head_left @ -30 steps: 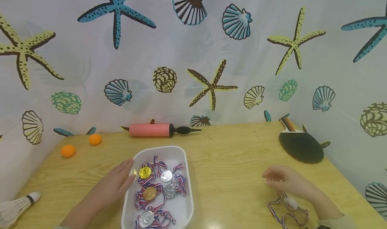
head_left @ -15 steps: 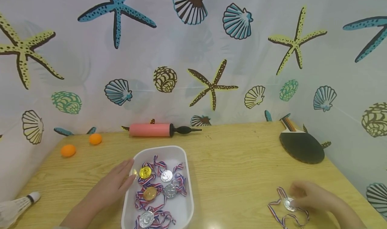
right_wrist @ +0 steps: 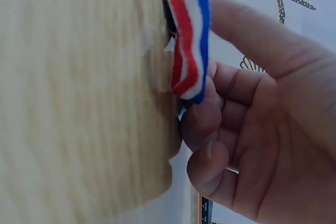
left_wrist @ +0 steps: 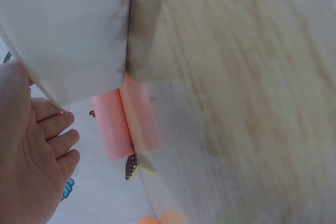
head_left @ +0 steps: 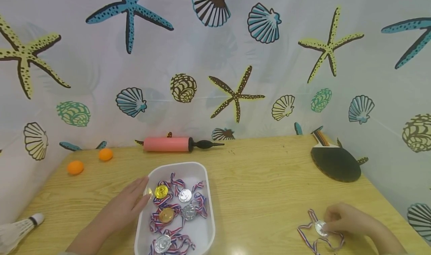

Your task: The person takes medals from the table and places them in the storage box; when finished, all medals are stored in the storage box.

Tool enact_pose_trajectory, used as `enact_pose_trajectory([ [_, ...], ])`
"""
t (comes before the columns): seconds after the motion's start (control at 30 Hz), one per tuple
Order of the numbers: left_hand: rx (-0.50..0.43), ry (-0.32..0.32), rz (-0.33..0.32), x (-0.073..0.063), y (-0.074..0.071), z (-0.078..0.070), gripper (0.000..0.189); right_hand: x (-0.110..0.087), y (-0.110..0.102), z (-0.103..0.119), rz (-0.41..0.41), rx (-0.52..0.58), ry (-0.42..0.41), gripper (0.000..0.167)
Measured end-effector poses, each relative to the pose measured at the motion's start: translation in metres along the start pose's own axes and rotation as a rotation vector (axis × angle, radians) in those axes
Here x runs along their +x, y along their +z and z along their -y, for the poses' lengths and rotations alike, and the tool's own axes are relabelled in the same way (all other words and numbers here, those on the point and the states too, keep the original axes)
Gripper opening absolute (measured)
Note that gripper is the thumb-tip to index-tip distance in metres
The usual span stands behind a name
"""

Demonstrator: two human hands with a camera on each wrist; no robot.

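My left hand (head_left: 124,209) lies along the left side of a white plastic box (head_left: 211,210), its fingertips and thumb at the rim. In the left wrist view its fingers (left_wrist: 62,142) lean against the box's edge. Several gold and silver medals on striped ribbons lie inside the box, such as a gold medal (head_left: 161,191) near the thumb. To the right, my right hand (head_left: 350,219) has curled fingers and thumb at the edge of a silver medal (head_left: 320,228), pinching it. Its red, white and blue ribbon (right_wrist: 190,30) shows before the fingers in the right wrist view and hides the medal there.
A pink hand pump (head_left: 168,144) lies at the back, by the shell-printed curtain (head_left: 202,60). Two orange balls (head_left: 75,167) sit at the back left. A shuttlecock (head_left: 18,229) lies at the front left, and a black table tennis paddle (head_left: 336,163) at the back right.
My right hand has moved right and toward me, from above the ribbon to the silver medal, then stayed there. My left hand and the box have not moved.
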State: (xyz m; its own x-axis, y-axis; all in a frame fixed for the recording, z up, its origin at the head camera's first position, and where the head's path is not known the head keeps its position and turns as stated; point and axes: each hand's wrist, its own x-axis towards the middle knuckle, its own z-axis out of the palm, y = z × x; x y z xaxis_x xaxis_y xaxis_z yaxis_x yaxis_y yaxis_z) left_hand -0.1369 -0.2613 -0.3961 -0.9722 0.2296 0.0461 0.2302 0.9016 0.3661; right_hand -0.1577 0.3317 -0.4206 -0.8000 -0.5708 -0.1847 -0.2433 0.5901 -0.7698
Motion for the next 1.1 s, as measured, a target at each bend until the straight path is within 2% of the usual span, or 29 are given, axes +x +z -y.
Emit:
enact_pose_trajectory([
  [0.23,0.01,0.017,-0.012,-0.001,0.001,0.002,0.063,0.002,0.004,0.006,0.003,-0.009,-0.007,0.019],
  [0.47,0.01,0.027,-0.02,0.0,0.002,0.001,0.063,0.002,0.003,0.002,0.034,-0.012,-0.028,0.017],
  [0.73,0.018,0.044,-0.037,-0.001,0.002,0.001,0.062,0.001,-0.003,-0.001,0.099,0.077,-0.074,0.017],
  [0.9,0.014,0.037,-0.03,-0.001,0.002,0.001,0.062,0.003,-0.009,0.008,0.035,0.127,-0.06,0.013],
  [1.1,0.007,0.023,-0.021,0.0,0.001,0.0,0.063,0.006,-0.017,0.024,-0.15,0.211,-0.022,0.016],
])
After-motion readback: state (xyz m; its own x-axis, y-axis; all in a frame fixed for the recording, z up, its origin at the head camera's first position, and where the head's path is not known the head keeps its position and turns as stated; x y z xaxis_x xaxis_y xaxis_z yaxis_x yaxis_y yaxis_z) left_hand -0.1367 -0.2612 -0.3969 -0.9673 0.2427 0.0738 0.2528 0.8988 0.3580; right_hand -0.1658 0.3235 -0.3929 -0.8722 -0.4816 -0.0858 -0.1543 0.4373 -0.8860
